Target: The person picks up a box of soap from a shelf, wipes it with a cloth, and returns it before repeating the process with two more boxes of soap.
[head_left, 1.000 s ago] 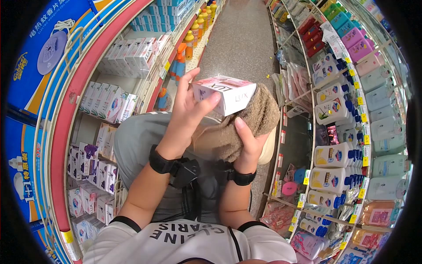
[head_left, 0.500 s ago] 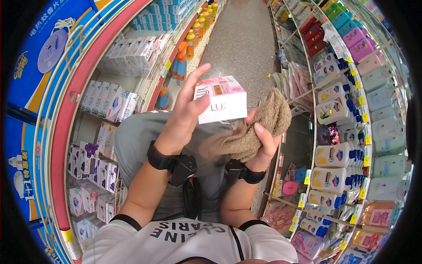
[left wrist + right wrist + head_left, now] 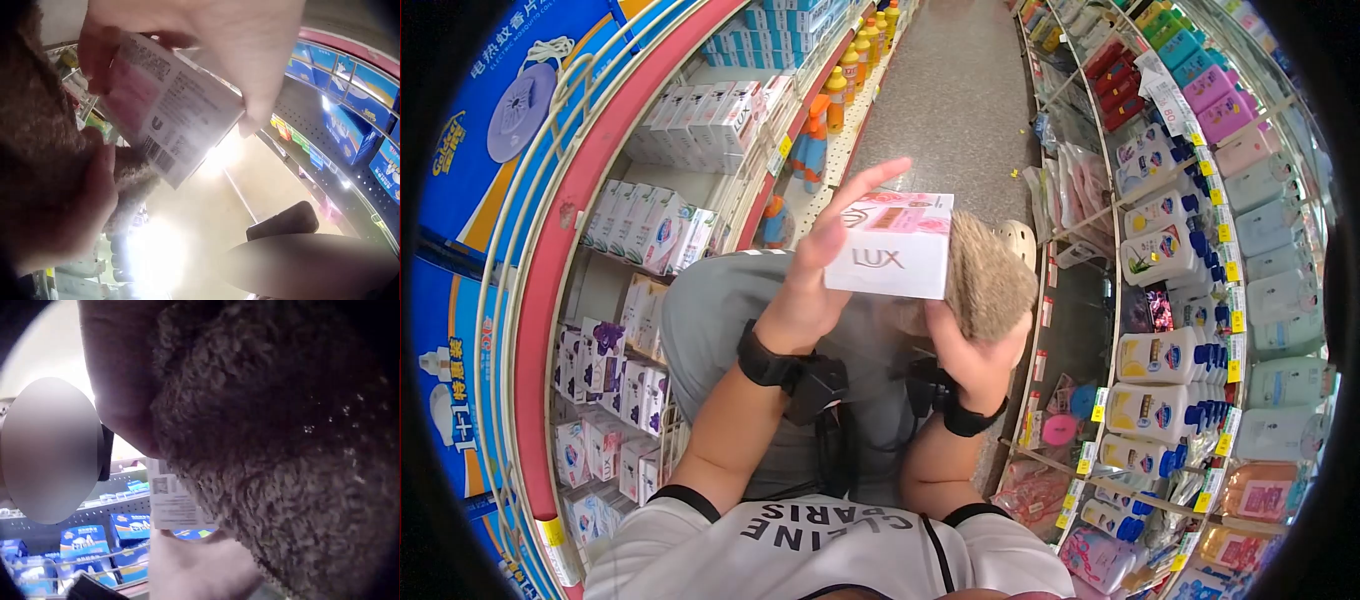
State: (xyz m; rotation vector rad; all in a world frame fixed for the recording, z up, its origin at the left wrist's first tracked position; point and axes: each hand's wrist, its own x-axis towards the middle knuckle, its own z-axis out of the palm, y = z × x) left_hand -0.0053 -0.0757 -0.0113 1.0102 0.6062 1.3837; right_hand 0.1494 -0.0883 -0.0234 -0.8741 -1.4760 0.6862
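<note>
In the head view my left hand (image 3: 805, 275) grips a white and pink LUX soap box (image 3: 888, 268) by its left end, its lettered side toward me. The left wrist view shows the box's printed back (image 3: 169, 112) with a barcode, held between thumb and fingers. My right hand (image 3: 980, 362) holds a bunched brown terry cloth (image 3: 990, 285) against the box's right end, thumb near the lower corner. Seen from the right wrist, the cloth (image 3: 287, 444) fills most of the picture and covers part of the box (image 3: 178, 506).
On the left, a shelf rack with a red edge (image 3: 540, 330) carries rows of soap boxes (image 3: 640, 228). Yellow and orange bottles (image 3: 837, 98) stand farther along it. Pump bottles (image 3: 1155, 358) line the right shelves. A grey floor aisle (image 3: 945, 110) runs between; the person's grey-clad knee (image 3: 710, 310) is below the hands.
The soap box has turned so its LUX side faces me more squarely and has come slightly lower. The cloth, apart from the box half a second ago, has moved left against its right end.
</note>
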